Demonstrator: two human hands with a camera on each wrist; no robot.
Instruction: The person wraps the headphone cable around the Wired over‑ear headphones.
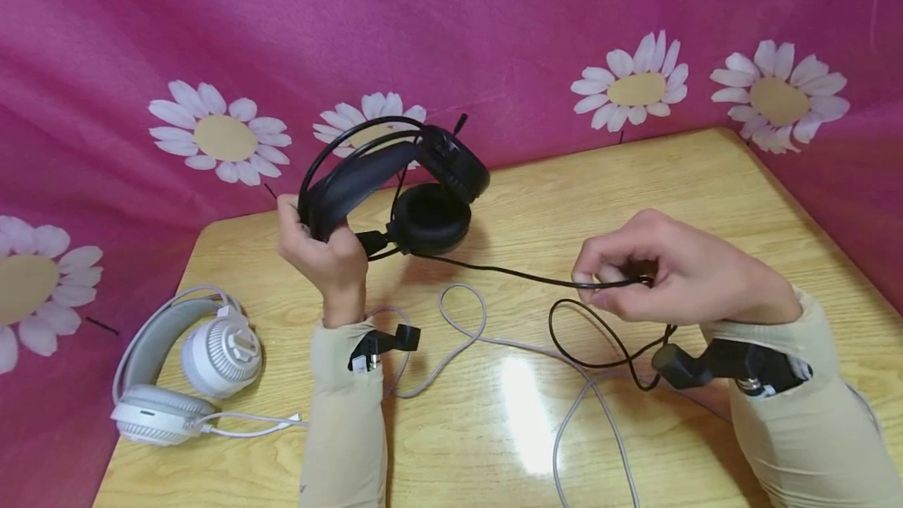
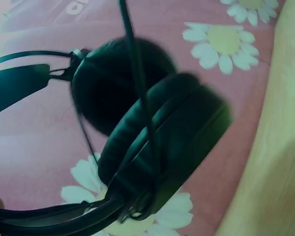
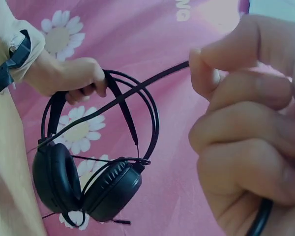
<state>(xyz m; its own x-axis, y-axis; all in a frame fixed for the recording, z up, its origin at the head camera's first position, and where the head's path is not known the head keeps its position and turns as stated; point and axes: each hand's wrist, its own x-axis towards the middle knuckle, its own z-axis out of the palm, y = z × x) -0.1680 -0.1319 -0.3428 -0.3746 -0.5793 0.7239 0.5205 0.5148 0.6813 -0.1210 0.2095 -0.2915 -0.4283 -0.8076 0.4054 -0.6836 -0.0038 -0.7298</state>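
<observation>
My left hand (image 1: 320, 253) grips the headband of a black headset (image 1: 432, 218) and holds it up over the back left of the table. Its two ear cups hang to the right of the hand, and a short microphone boom (image 1: 461, 124) sticks up beside one of them. From the lower cup a black cable (image 1: 494, 268) runs across to my right hand (image 1: 656, 269), which pinches it between thumb and fingers. In the right wrist view the cable (image 3: 162, 73) is stretched between cup and fingertips. Past the right hand, the rest of it drops in loose loops onto the table.
A white headset (image 1: 222, 355) lies at the table's left edge. Its pale cable (image 1: 462, 351) winds across the wooden table (image 1: 451, 445), passing under the black loops (image 1: 585, 359). A pink cloth with white daisies (image 1: 494, 38) hangs behind the table and along its sides.
</observation>
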